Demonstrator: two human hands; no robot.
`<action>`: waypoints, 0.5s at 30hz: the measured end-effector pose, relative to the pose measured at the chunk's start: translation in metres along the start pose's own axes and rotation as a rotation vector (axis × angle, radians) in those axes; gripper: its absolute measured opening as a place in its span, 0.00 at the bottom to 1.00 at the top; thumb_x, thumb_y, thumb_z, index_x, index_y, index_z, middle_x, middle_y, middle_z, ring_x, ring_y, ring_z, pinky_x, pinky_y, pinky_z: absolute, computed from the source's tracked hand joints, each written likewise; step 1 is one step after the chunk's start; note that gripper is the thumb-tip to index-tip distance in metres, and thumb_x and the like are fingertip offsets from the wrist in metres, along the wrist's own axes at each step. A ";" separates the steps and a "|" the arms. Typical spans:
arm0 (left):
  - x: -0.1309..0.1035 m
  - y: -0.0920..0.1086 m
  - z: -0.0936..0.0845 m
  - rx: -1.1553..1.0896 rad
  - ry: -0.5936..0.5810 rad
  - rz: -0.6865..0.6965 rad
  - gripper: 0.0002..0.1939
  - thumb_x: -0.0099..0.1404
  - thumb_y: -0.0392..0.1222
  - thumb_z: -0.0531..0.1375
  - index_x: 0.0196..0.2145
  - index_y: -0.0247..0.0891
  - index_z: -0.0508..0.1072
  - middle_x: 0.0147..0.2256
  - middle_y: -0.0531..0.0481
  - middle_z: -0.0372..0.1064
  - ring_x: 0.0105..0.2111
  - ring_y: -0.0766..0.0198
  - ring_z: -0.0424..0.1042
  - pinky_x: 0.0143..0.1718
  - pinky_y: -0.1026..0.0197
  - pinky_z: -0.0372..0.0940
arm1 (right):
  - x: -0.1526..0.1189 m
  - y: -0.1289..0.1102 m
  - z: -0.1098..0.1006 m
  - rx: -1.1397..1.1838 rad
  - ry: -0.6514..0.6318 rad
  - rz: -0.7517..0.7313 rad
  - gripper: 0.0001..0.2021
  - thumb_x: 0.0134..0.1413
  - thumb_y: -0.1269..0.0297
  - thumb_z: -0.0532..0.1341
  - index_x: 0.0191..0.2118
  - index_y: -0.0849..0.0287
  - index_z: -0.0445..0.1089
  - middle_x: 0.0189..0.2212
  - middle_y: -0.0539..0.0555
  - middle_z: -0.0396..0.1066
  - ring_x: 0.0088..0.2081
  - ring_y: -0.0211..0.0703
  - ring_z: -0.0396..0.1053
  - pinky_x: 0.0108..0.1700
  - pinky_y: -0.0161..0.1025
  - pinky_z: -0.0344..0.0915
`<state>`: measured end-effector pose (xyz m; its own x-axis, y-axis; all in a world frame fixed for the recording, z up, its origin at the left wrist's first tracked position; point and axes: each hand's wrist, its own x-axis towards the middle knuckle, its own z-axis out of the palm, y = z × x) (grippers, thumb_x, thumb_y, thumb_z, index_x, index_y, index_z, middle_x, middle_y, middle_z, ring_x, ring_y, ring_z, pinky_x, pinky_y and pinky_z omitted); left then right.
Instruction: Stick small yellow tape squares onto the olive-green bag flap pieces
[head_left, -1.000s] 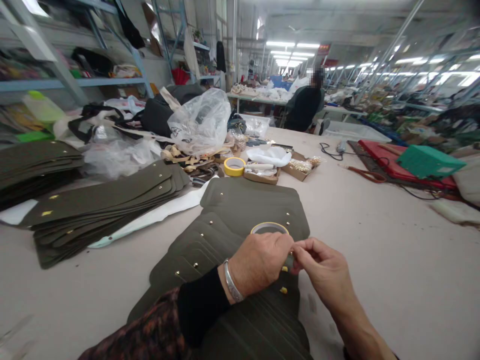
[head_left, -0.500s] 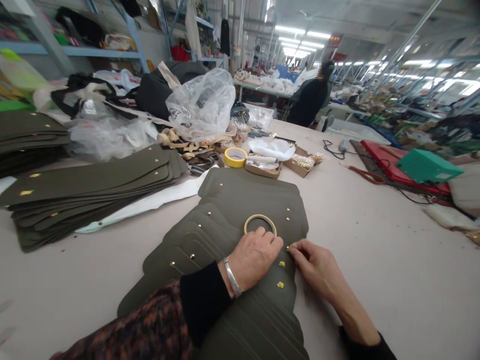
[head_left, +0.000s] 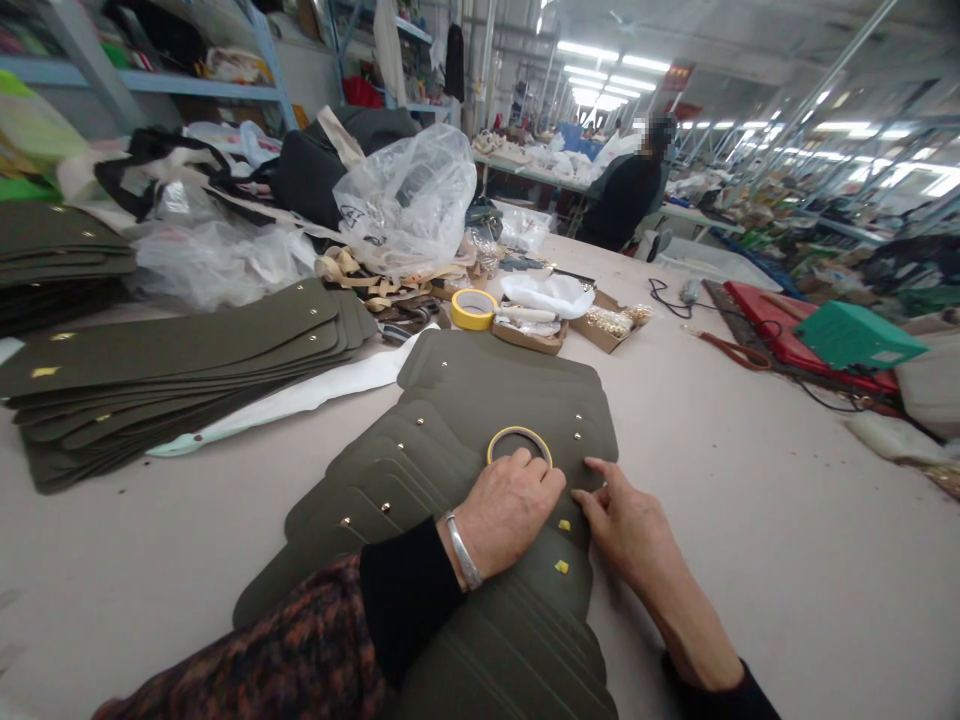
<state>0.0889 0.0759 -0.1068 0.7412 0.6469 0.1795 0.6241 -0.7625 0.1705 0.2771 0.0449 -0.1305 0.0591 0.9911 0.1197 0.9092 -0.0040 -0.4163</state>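
Yellow tape [head_left: 519,430] sits grasped in the left hand [head_left: 507,512]; the right hand [head_left: 634,522], fingers parted, should press the green panels [head_left: 510,385] lightly.

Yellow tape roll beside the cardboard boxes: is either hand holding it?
No, the roll lies beyond the right hand and the left hand, which holds another tape ring.

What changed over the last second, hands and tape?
The right hand has parted from the left hand: their fingertips met a second ago, then its thumb and index finger were pinched at the right edge of the olive panels; now they are spread there. The left hand and its tape ring shifted slightly left. Unchanged: left hand on the ring, two yellow tape bits on the panels.
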 end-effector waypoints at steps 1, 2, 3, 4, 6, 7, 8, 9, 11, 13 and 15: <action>0.001 0.000 -0.001 0.003 -0.004 -0.002 0.07 0.69 0.33 0.47 0.36 0.36 0.64 0.36 0.47 0.65 0.38 0.55 0.63 0.37 0.55 0.64 | 0.000 0.003 -0.001 0.043 0.015 0.011 0.14 0.54 0.62 0.56 0.46 0.58 0.67 0.21 0.48 0.73 0.23 0.43 0.71 0.28 0.38 0.64; 0.001 -0.001 -0.001 0.004 -0.007 -0.004 0.07 0.69 0.33 0.47 0.37 0.36 0.64 0.36 0.47 0.66 0.37 0.55 0.63 0.37 0.54 0.64 | -0.001 0.006 -0.003 0.083 0.038 0.004 0.15 0.54 0.61 0.57 0.47 0.58 0.66 0.21 0.48 0.73 0.23 0.43 0.72 0.29 0.38 0.65; 0.002 -0.001 -0.002 0.004 -0.010 -0.005 0.07 0.69 0.33 0.47 0.37 0.36 0.64 0.36 0.47 0.66 0.37 0.55 0.63 0.38 0.54 0.64 | -0.003 0.010 -0.006 0.112 0.063 -0.026 0.14 0.55 0.60 0.57 0.45 0.58 0.67 0.23 0.49 0.73 0.24 0.42 0.72 0.30 0.37 0.67; 0.002 -0.001 -0.002 0.003 -0.011 -0.004 0.07 0.69 0.33 0.47 0.37 0.37 0.64 0.36 0.47 0.66 0.37 0.55 0.63 0.38 0.53 0.63 | -0.005 0.013 -0.008 0.123 0.083 -0.085 0.11 0.56 0.60 0.57 0.42 0.58 0.68 0.25 0.50 0.74 0.27 0.41 0.73 0.32 0.37 0.68; 0.003 -0.002 -0.003 -0.001 -0.010 0.003 0.07 0.68 0.32 0.47 0.37 0.37 0.64 0.36 0.47 0.65 0.37 0.55 0.63 0.38 0.53 0.63 | -0.008 0.016 -0.012 0.094 0.093 -0.259 0.08 0.59 0.62 0.55 0.37 0.57 0.70 0.31 0.53 0.74 0.32 0.41 0.73 0.37 0.37 0.69; 0.004 -0.002 -0.003 -0.004 -0.011 0.007 0.07 0.68 0.33 0.47 0.37 0.37 0.64 0.36 0.47 0.65 0.37 0.56 0.63 0.38 0.54 0.62 | -0.009 0.016 -0.014 0.055 0.081 -0.350 0.08 0.60 0.65 0.54 0.37 0.57 0.70 0.33 0.54 0.74 0.34 0.41 0.73 0.39 0.37 0.69; 0.004 -0.003 -0.003 -0.008 -0.013 0.011 0.07 0.69 0.33 0.47 0.37 0.37 0.64 0.36 0.47 0.65 0.37 0.56 0.63 0.38 0.54 0.62 | -0.009 0.015 -0.015 0.008 0.059 -0.431 0.09 0.61 0.67 0.52 0.38 0.58 0.71 0.34 0.55 0.73 0.35 0.41 0.72 0.40 0.38 0.69; 0.004 -0.003 -0.003 -0.013 -0.016 0.013 0.07 0.69 0.33 0.47 0.37 0.37 0.64 0.36 0.47 0.65 0.37 0.56 0.63 0.38 0.54 0.62 | -0.008 0.014 -0.015 -0.042 0.036 -0.494 0.10 0.61 0.69 0.51 0.38 0.58 0.71 0.34 0.55 0.73 0.36 0.41 0.72 0.41 0.38 0.69; 0.005 -0.004 -0.002 -0.032 -0.027 0.017 0.06 0.68 0.32 0.48 0.37 0.37 0.64 0.36 0.47 0.65 0.37 0.57 0.63 0.38 0.55 0.61 | -0.005 0.009 -0.015 -0.138 -0.005 -0.552 0.12 0.61 0.71 0.50 0.38 0.60 0.71 0.32 0.57 0.73 0.35 0.43 0.72 0.40 0.39 0.70; 0.006 -0.006 -0.002 -0.061 -0.032 0.022 0.05 0.67 0.32 0.49 0.37 0.37 0.64 0.37 0.47 0.65 0.37 0.57 0.63 0.39 0.56 0.61 | 0.000 0.003 -0.013 -0.205 -0.063 -0.516 0.13 0.61 0.71 0.50 0.36 0.61 0.72 0.30 0.57 0.72 0.33 0.43 0.72 0.37 0.39 0.69; 0.006 -0.007 -0.002 -0.103 -0.023 0.028 0.05 0.67 0.32 0.50 0.38 0.37 0.64 0.37 0.48 0.65 0.37 0.58 0.63 0.39 0.57 0.61 | 0.006 -0.002 -0.012 -0.233 -0.130 -0.403 0.12 0.60 0.70 0.51 0.33 0.61 0.72 0.28 0.57 0.73 0.31 0.44 0.72 0.36 0.38 0.68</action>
<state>0.0885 0.0853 -0.1047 0.7642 0.6238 0.1636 0.5753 -0.7741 0.2642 0.2808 0.0487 -0.1178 -0.3558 0.9280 0.1101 0.9180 0.3692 -0.1451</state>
